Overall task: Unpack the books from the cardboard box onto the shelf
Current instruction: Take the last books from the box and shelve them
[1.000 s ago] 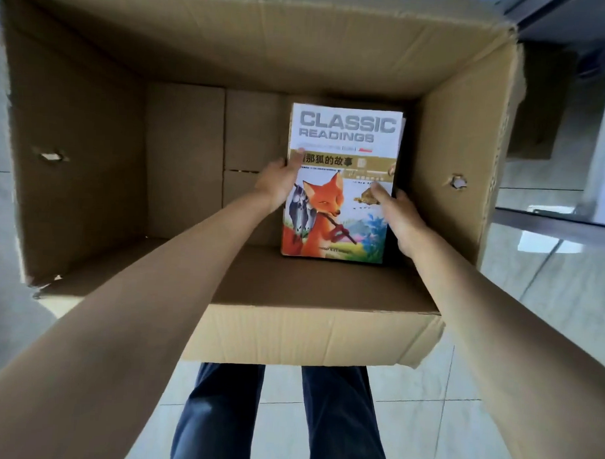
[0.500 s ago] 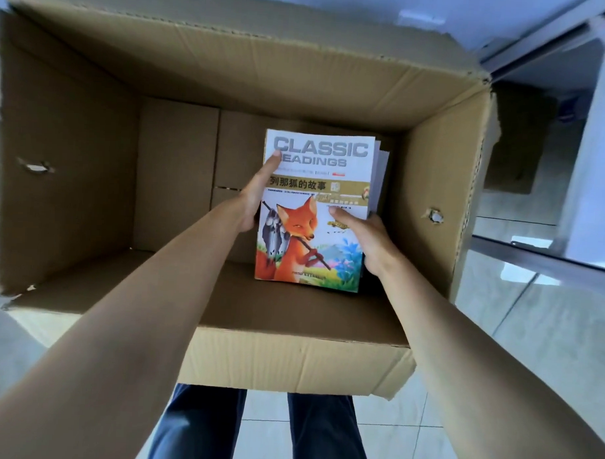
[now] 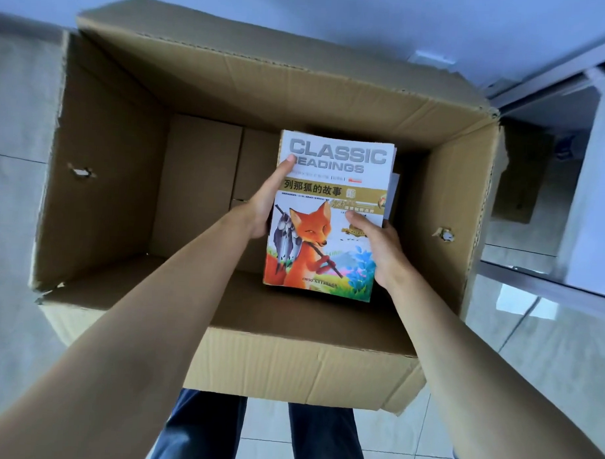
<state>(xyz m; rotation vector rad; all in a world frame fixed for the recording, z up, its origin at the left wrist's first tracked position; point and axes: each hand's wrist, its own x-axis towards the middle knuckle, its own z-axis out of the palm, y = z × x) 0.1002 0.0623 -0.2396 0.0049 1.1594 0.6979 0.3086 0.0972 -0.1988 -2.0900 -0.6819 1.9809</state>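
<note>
Here the left hand and right hand clamp the books together.

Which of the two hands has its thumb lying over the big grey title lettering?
The left hand: its thumb reaches the title on the fox book. The right hand grips lower, thumb beside the fox picture.

We see soft, cool daylight that falls from the right, where the glossy floor tiles carry a bright white reflection. The inside of the cardboard box stays in mild shadow, while the book cover is bright and sharp. The wide lens bends straight lines near the edges, and our forearms look stretched and slightly blurred.
</note>
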